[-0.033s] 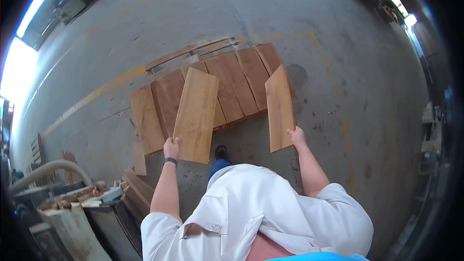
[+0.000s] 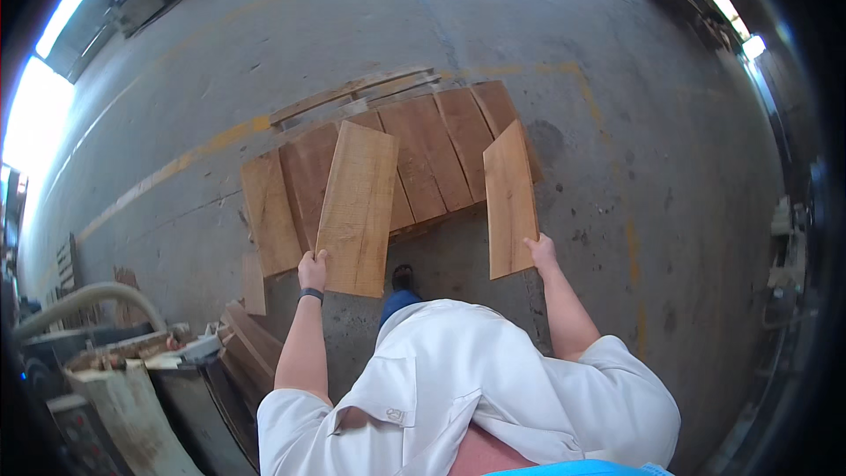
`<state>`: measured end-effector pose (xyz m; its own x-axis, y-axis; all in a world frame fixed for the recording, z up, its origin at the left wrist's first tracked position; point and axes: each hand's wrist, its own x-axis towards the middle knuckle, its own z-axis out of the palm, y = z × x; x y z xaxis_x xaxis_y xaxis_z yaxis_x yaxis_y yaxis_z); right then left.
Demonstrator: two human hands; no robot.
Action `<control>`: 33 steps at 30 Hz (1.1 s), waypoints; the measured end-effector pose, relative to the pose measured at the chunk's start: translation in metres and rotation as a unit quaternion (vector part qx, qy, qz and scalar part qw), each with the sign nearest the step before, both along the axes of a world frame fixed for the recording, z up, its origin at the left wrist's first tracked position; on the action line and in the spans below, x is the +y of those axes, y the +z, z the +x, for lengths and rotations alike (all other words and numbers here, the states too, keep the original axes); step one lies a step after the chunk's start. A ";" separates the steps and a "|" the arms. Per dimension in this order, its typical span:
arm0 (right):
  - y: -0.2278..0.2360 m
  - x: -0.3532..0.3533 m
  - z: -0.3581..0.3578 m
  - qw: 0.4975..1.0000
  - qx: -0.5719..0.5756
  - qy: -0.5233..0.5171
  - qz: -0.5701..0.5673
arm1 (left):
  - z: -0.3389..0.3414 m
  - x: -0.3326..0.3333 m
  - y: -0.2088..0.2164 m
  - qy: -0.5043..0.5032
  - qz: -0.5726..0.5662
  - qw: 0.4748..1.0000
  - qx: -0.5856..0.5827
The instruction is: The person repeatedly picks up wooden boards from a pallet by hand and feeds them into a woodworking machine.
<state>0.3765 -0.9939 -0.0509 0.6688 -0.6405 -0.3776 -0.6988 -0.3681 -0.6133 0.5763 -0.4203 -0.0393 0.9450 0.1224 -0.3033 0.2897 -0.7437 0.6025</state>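
My left hand [image 2: 313, 271] is closed on the near left edge of a wide, light-brown wooden board [image 2: 359, 210], which reaches away from me at a slight tilt. On the other side, my right hand [image 2: 542, 253] grips the near right edge of a narrower-looking wooden board [image 2: 509, 211]. Thumbs show on top; most other fingers are hidden behind the wood. Beyond and partly behind both held boards, several reddish-brown boards [image 2: 423, 154] lie side by side in a row. A paler board [image 2: 269, 211] forms that row's left end.
Wooden slats of a pallet [image 2: 352, 92] show along the row's far side. At lower left stand a machine with a thick curved hose [image 2: 92, 297], a bin of wood scraps [image 2: 132, 414] and leaning planks [image 2: 251, 344]. Yellow lines [image 2: 189, 157] mark the concrete floor. My foot [image 2: 403, 278] is between the boards.
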 end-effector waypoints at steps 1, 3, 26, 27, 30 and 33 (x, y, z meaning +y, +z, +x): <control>0.000 0.007 -0.008 1.000 -0.004 0.014 0.002 | -0.017 0.006 0.000 0.014 0.002 1.000 -0.004; 0.007 0.027 -0.014 0.988 -0.070 -0.006 0.138 | -0.053 0.021 0.006 0.066 -0.025 0.998 0.000; 0.117 0.260 -0.054 0.791 -0.013 0.251 0.558 | -0.481 0.130 0.102 0.577 -0.364 0.706 -0.192; 0.124 0.278 -0.053 0.792 0.000 0.270 0.548 | -0.496 0.141 0.106 0.588 -0.359 0.697 -0.200; 0.144 0.344 -0.054 0.769 0.022 0.336 0.544 | -0.540 0.179 0.113 0.615 -0.360 0.657 -0.245; 0.152 0.427 -0.066 0.737 0.049 0.378 0.558 | -0.587 0.232 0.116 0.653 -0.321 0.639 -0.248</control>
<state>0.3105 -0.5672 0.1014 0.6094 0.6469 -0.4585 -0.6141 0.0193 -0.7890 -0.0106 -0.1884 0.0766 0.1623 0.9064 -0.3900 0.0658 0.3845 0.9208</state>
